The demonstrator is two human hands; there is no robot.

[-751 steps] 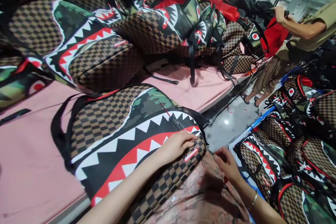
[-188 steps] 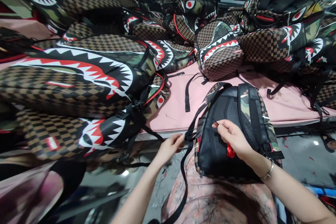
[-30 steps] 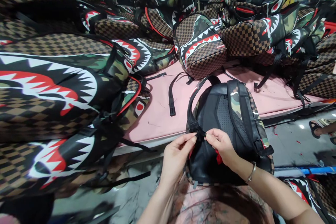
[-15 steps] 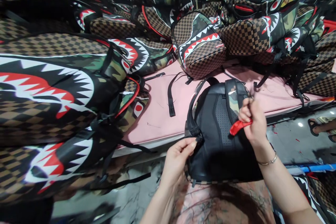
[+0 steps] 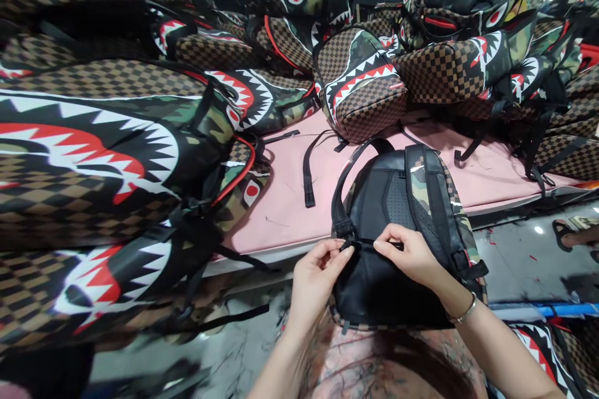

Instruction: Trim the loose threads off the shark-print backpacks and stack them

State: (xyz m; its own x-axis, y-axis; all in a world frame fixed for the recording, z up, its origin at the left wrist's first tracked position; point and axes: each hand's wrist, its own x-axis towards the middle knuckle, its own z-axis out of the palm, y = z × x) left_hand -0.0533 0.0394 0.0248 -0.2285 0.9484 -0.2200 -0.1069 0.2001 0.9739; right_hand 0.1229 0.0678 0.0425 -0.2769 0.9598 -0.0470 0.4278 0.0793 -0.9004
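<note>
A black backpack with a padded mesh back panel and camouflage-edged sides leans against the pink table's front edge, back side toward me. Its left shoulder strap curves down to a small black buckle. My left hand is closed in a pinch on that buckle. From it a narrow black webbing strap runs across to my right hand, whose thumb and fingertips pinch it. The other shoulder strap lies along the right of the panel. No red object shows in my right hand now.
Checkered, camouflage backpacks with shark-mouth prints are piled along the back of the pink table. A large stack stands close on my left. A loose webbing strap lies on the table. At right, a person's sandaled foot is visible.
My right hand has come down and left from beside the backpack's right strap to the webbing near my left hand. The red object seen in it earlier is out of sight. My left hand stays at the buckle.
</note>
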